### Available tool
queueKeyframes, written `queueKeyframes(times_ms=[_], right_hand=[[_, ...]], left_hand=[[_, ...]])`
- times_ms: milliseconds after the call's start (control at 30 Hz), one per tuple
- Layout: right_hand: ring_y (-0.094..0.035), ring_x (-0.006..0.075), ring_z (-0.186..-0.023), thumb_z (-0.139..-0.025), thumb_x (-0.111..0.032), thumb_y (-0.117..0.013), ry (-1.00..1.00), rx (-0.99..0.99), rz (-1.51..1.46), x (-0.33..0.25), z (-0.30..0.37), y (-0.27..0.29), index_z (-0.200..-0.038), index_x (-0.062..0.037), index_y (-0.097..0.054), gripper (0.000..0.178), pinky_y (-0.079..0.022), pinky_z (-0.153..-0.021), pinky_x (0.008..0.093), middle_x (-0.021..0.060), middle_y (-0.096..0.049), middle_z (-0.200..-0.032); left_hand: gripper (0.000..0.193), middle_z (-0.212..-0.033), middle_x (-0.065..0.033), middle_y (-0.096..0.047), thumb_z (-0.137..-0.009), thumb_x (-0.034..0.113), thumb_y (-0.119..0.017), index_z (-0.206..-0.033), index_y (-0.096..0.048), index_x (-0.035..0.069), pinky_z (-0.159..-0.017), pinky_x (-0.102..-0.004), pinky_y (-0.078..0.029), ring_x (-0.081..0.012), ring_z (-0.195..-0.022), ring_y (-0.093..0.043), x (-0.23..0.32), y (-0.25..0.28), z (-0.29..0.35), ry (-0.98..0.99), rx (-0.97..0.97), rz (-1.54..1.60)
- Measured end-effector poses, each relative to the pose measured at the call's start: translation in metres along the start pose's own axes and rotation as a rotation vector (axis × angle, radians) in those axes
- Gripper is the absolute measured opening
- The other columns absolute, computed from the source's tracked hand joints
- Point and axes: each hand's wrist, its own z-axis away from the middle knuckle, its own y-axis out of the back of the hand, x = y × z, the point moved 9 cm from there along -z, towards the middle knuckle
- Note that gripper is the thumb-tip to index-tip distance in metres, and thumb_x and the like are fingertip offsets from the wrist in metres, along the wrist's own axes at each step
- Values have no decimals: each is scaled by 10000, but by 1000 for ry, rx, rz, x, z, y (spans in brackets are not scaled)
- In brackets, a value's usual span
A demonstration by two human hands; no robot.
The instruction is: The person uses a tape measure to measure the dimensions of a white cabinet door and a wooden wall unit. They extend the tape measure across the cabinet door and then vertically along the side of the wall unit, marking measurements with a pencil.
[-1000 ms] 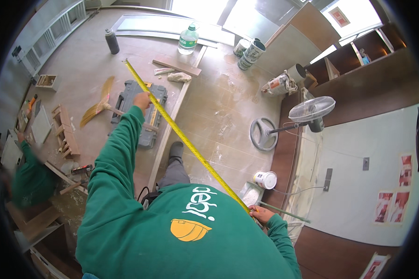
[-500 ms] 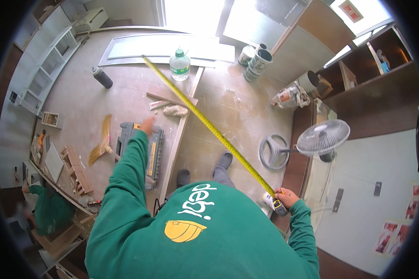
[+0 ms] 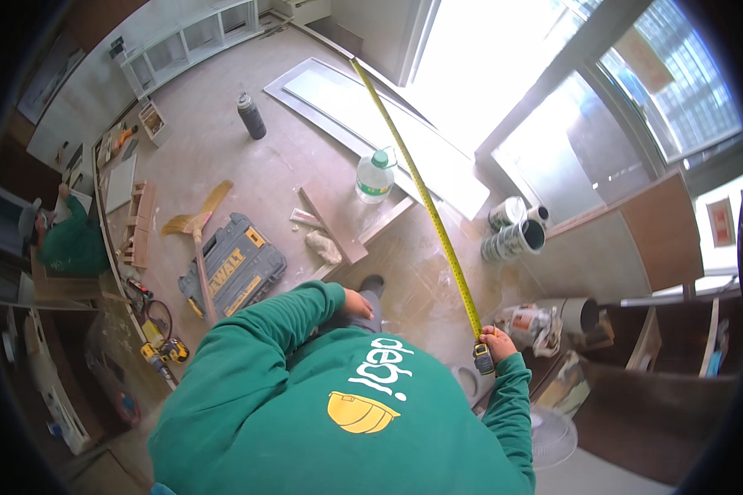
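Observation:
My right hand (image 3: 499, 342) is closed round a black-and-yellow tape measure (image 3: 483, 360) at my right side. What looks like a thin pencil also sticks out at its fingers. From the case a long yellow blade (image 3: 436, 221) runs out straight, far and slightly left, its tip by the white panels near the window. My left hand (image 3: 360, 305) hangs in front of my body beside my grey trouser leg, holding nothing, fingers loosely stretched. Beyond it lie a whitish lump (image 3: 323, 247) and a wooden board (image 3: 330, 223). A water bottle (image 3: 376, 177) with a green cap stands left of the blade.
A grey tool case (image 3: 243, 264) and a broom (image 3: 196, 223) lie at left. Farther off stands a dark bottle (image 3: 251, 117). Paint cans (image 3: 513, 239) are at right, near open cabinets (image 3: 669, 338). A co-worker in green (image 3: 73, 239) sits at far left.
My view has turned toward the right. My left hand has come back from over the tool case to beside my leg. The right hand still holds the tape measure with its blade out.

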Motion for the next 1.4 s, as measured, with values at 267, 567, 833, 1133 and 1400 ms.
queueKeyframes(times_ms=[267, 567, 833, 1133, 1400], right_hand=[[-566, 100, -775, -860, -72, -603, -78, -57, 348, -107, -138, 85, -1006, -64, -621, 148, -459, -724, 232, -14, -609, -854], [-552, 99, -694, -860, -63, -574, -142, -93, 244, -206, -296, 103, -974, -71, -617, 122, -462, -655, 249, -6, -597, -816], [-556, 118, -746, -837, -84, -557, -8, -306, 421, -245, -478, 104, -934, -31, -626, 130, -447, -705, 253, 16, -612, -821], [-579, 177, -743, -825, -152, -529, 94, -374, 597, -275, -587, 71, -953, -10, -623, 214, -475, -720, 313, 84, -613, -792], [-536, 183, -723, -840, -150, -542, 27, -391, 767, -225, -584, 161, -968, -15, -560, 187, -456, -701, 328, 92, -559, -769]], left_hand=[[620, -1446, -204, -477, -905, 453, -557, -1444, -469, 159, -1111, -475, -351, -399, -1343, -443, 15, 108, -176, 121, 214, -118], [499, -829, -121, -688, -944, 509, -575, -894, -669, 22, -640, -363, -522, -193, -700, -664, 89, 333, -182, 59, 869, 616], [429, -837, -58, -691, -960, 437, -583, -918, -658, 17, -618, -293, -494, -135, -665, -619, 23, 507, -228, 3, 1306, 1343], [187, -700, -42, -625, -920, 183, -661, -840, -615, 20, -599, -295, -460, -129, -627, -549, -74, 614, -239, 204, 1654, 1244], [185, -792, -60, -655, -920, 189, -663, -930, -616, 10, -660, -307, -461, -145, -676, -528, -180, 674, -222, 314, 1748, 1282]])
